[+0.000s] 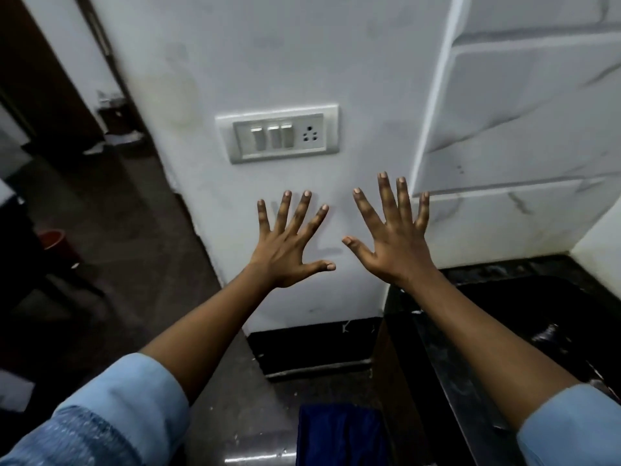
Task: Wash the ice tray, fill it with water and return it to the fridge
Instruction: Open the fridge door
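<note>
**Both hands up, fingers fanned wide, nothing held**

Here is the left hand (289,245) beside the right hand (393,242). Both are raised in front of the plain white painted wall (268,45), backs to the camera. Every finger is straight and spread, and neither hand grips anything. The thumbs point toward each other without touching.

Just above the hands sits the grey-and-white switch plate (279,136), with three rocker switches and a socket. Light blue sleeves (127,398) cover both arms near the bottom edge. Under the right forearm lies the black sink basin (537,314), with white marble-look tiles (521,129) above it. A dark blue cloth (339,432) shows at bottom centre. Where the ice tray is, this view cannot tell.
</note>
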Available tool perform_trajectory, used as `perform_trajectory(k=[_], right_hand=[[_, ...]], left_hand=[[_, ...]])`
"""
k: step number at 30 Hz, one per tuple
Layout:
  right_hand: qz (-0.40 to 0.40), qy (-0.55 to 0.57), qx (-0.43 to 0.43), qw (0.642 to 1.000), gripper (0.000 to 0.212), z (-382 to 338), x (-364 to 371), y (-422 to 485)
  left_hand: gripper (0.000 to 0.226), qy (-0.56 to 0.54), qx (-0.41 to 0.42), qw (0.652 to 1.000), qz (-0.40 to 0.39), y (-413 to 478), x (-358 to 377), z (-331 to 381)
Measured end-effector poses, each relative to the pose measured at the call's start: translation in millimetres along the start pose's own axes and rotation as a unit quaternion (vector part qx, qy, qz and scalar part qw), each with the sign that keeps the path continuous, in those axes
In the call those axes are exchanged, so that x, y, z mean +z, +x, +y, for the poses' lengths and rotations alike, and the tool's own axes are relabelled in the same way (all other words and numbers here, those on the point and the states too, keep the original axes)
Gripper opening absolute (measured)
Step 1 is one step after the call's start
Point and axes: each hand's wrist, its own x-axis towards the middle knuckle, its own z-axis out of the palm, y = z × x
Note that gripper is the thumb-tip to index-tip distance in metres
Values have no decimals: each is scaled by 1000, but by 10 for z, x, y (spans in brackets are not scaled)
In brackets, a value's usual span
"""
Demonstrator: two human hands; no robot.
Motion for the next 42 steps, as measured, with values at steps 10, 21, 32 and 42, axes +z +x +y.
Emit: perform_trajectory(k=[10, 21, 32, 42], right_hand=[[-18, 91, -112, 989, 84, -1074, 434, 254], [-35, 205, -254, 944, 85, -2363, 702, 463], [-52, 323, -402, 855, 86, -4231, 468, 130], [-58, 404, -489, 771, 85, -5715, 17, -592]], left_hand=[[113, 34, -118, 992, -33, -937, -184, -629], [113, 104, -293, 947, -86, -2215, -500, -1068], [113, 178, -438, 868, -151, -4067, -1042, -1133], [109, 219, -464, 840, -175, -5619, -1514, -1120]])
